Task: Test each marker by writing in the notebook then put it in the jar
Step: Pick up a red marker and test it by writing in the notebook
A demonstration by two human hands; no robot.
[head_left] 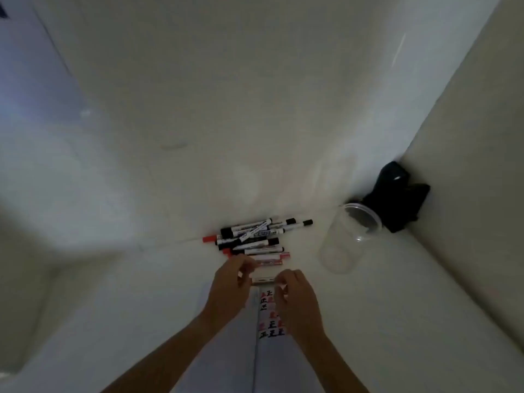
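Note:
A white marker (pixel 263 279) lies crosswise above the open notebook (pixel 269 353), held at both ends. My left hand (pixel 231 287) grips its left end and my right hand (pixel 295 299) pinches its right end. Red and black test marks (pixel 270 314) fill the notebook's right page between my hands. A pile of several markers (pixel 255 238) with black and red caps lies just beyond my hands. The clear plastic jar (pixel 350 236) stands upright to the right of the pile, with nothing visible inside it.
A black object (pixel 394 199) sits in the corner behind the jar, against the pale wall on the right. The white surface stretches far to the left and beyond the pile.

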